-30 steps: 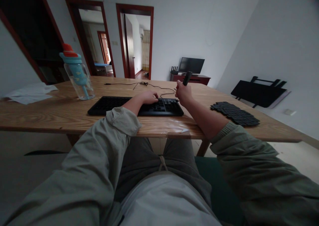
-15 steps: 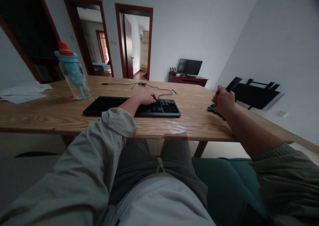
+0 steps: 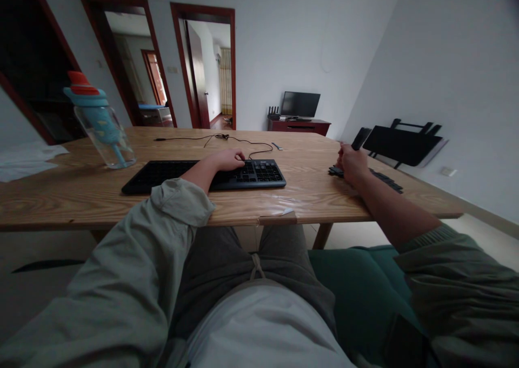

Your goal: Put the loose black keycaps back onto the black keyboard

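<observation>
A black keyboard (image 3: 259, 174) lies lengthwise on the wooden table in front of me. My left hand (image 3: 229, 160) rests across its middle, fingers curled over toward the back edge and thumb on the keys. Off to the right, my right hand (image 3: 352, 160) is a fist around a black tool with a flat handle (image 3: 360, 138), which sticks up out of the top of it. The tool's lower end is hidden by the hand. Small black pieces that look like loose keycaps (image 3: 387, 181) lie on the table beside and under this hand.
A clear bottle with a blue and red lid (image 3: 106, 133) stands at the left, near white paper (image 3: 30, 160). Behind the keyboard runs a black cable (image 3: 243, 140), with a small blue-and-white item (image 3: 277, 146) near it. Tape (image 3: 278, 216) covers part of the table's front edge.
The view has shifted slightly, so the table scene sits a little farther left. My right hand is lower over the black pieces, more of which show. My left hand stays on the keyboard.
</observation>
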A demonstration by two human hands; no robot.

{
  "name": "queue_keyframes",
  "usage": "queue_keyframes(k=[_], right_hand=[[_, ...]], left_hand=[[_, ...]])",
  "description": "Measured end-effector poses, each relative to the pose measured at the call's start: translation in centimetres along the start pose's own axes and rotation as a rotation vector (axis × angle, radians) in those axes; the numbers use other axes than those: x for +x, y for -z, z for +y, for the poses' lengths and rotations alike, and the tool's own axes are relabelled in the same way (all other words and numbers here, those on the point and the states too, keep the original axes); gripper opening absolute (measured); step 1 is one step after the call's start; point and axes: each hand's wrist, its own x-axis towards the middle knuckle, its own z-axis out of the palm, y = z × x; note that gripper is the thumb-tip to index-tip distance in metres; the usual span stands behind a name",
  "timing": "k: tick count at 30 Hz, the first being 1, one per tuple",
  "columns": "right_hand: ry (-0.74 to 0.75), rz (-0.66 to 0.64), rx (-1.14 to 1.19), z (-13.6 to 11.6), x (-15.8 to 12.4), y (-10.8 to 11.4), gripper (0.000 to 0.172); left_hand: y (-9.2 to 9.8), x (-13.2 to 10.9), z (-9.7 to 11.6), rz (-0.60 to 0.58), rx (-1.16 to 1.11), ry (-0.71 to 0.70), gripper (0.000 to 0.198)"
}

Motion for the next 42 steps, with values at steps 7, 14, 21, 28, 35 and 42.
queue_keyframes(k=[7, 14, 21, 28, 35, 42], right_hand=[[-0.05, 0.093, 0.04, 0.5, 0.1, -0.4, 0.029], [-0.048, 0.12, 0.074, 0.4, 0.1, -0.3, 0.03], [0.149, 0.033, -0.2, -2.6, 0.0, 2.2, 0.021], [0.292, -0.544, -1.107, -3.0, -0.1, 5.5, 0.012], [0.332, -0.621, -1.071, -0.6, 0.0, 5.9, 0.009], [0.317, -0.645, -1.008, -1.0, 0.0, 5.8, 0.01]], left_hand=[[-0.1, 0.2, -0.3, -0.013, -0.005, 0.004, 0.039], [-0.1, 0.2, -0.3, -0.022, -0.018, 0.008, 0.041], [0.1, -0.1, 0.0, -0.011, -0.002, -0.004, 0.039], [0.5, -0.5, 0.7, -0.019, -0.013, 0.022, 0.042], [0.0, -0.1, -0.1, -0.015, -0.031, 0.004, 0.041], [-0.1, 0.0, -0.3, -0.007, -0.024, 0.004, 0.039]])
